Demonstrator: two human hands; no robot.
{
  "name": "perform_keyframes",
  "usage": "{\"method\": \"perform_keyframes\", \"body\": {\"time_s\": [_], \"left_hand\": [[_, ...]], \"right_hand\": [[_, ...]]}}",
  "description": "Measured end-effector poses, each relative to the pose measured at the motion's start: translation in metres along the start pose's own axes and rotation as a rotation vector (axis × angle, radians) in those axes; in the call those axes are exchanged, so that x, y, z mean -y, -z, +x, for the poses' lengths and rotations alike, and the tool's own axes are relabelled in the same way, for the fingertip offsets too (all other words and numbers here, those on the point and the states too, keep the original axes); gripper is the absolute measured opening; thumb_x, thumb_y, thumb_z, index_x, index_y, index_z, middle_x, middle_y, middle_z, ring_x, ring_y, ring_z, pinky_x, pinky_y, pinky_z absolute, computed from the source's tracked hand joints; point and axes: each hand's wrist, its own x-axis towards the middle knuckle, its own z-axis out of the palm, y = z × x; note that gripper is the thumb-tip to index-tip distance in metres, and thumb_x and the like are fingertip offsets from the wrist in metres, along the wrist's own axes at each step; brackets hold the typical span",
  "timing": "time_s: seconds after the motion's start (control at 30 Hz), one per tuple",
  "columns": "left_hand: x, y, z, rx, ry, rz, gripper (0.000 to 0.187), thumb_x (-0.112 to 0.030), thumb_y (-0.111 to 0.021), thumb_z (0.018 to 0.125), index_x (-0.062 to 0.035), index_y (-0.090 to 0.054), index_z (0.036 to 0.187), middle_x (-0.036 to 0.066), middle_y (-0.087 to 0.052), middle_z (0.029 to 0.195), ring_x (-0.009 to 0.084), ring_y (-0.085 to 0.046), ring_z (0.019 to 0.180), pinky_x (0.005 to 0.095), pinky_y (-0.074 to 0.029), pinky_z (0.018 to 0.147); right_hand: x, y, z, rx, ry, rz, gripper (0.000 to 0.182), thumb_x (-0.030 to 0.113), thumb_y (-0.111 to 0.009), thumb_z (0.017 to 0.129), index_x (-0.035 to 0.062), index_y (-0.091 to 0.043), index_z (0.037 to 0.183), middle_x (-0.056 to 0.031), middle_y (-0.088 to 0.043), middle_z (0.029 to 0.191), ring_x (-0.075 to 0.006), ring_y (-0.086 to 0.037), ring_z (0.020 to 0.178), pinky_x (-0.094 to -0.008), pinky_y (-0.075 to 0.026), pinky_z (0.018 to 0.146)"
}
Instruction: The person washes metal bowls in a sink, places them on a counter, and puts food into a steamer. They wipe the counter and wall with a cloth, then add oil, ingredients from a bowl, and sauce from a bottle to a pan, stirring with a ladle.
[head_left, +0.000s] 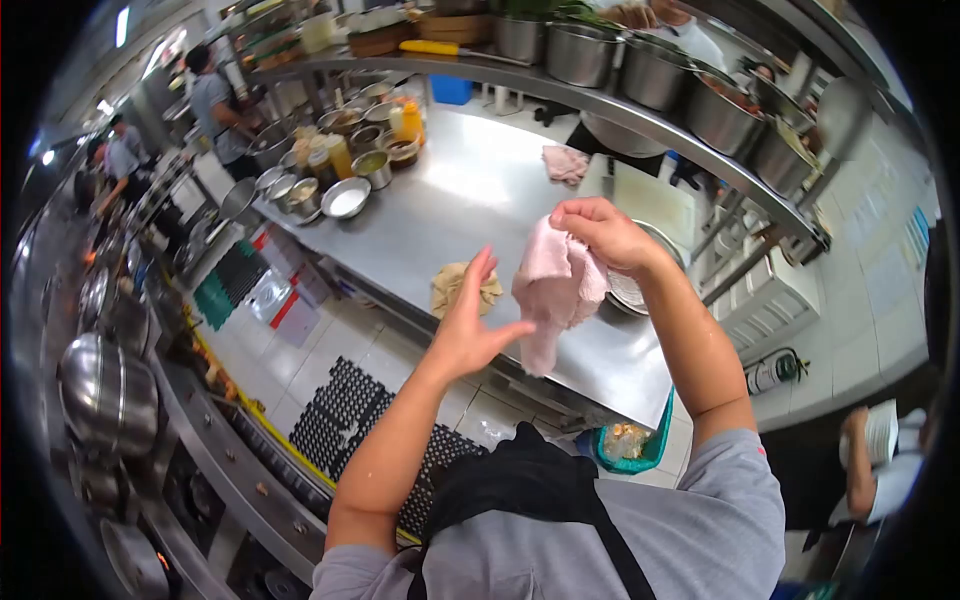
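A pink cloth hangs in loose folds from my right hand, whose fingers pinch its top edge over the steel table. My left hand is open beside the cloth's lower left side, thumb and fingers spread and holding nothing. Just beyond those fingers a crumpled tan cloth lies at the table's near edge. Partly hidden behind the pink cloth and my right wrist stands a round metal bowl. Farther back are a pale cutting board and another folded pink cloth.
Sauce bowls, a bowl of white contents and squeeze bottles crowd the table's left end. Steel pots line the overhead shelf. A green bin stands below; stoves run along the left. Several people work around, one holding plates.
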Motion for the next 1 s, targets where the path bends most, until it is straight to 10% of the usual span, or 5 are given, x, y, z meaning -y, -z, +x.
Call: {"method": "perform_keyframes", "body": {"time_s": [0.27,0.57,0.63,0.87,1.0], "left_hand": [[-0.005,-0.049,0.089,0.297,0.083,-0.197,0.015,-0.009,-0.056,0.093,-0.0025,-0.069,0.098,-0.003,-0.062,0.081,0.0045,-0.051,0.072,0.0221,-0.043,0.065],[-0.017,-0.084,0.114,0.36,0.115,-0.496,0.019,-0.02,-0.059,0.097,-0.0019,-0.063,0.094,-0.004,-0.056,0.072,0.007,-0.047,0.064,0.0267,-0.041,0.057],[-0.017,-0.102,0.11,-0.4,-0.406,-0.017,0.023,-0.02,-0.071,0.089,-0.0044,-0.055,0.081,0.0,-0.05,0.069,0.0133,-0.046,0.062,0.0291,-0.041,0.056],[-0.001,-0.146,0.055,0.484,-0.001,-0.387,0.022,-0.01,-0.066,0.09,0.0008,-0.064,0.108,0.011,-0.069,0.105,0.017,-0.066,0.094,0.0315,-0.054,0.081],[0.027,-0.093,0.069,0.593,0.177,-0.459,0.02,-0.019,-0.066,0.091,-0.0029,-0.066,0.104,0.01,-0.071,0.096,0.019,-0.068,0.089,0.0326,-0.053,0.078]], "right_hand": [[0.003,0.031,-0.071,-0.114,-0.104,-0.519,0.028,0.029,-0.072,0.085,0.0027,-0.065,0.094,0.0016,-0.062,0.08,-0.0072,-0.054,0.075,-0.0251,-0.045,0.067],[0.044,0.023,-0.142,-0.486,-0.211,-0.391,0.021,0.022,-0.067,0.092,0.0013,-0.067,0.097,-0.0013,-0.064,0.079,-0.0056,-0.055,0.078,-0.0261,-0.048,0.068],[0.029,0.022,-0.137,-0.554,-0.141,-0.349,0.023,0.024,-0.065,0.094,0.0011,-0.066,0.097,-0.0013,-0.064,0.08,-0.0062,-0.056,0.078,-0.0258,-0.048,0.067],[0.003,0.036,-0.118,-0.393,0.01,0.025,0.029,0.021,-0.074,0.085,0.001,-0.06,0.101,-0.0042,-0.062,0.091,-0.0104,-0.058,0.084,-0.027,-0.05,0.072],[0.006,0.064,-0.141,-0.336,-0.067,0.002,0.028,0.011,-0.075,0.08,0.0015,-0.059,0.102,-0.0048,-0.063,0.094,-0.0119,-0.059,0.091,-0.0281,-0.05,0.079]]}}
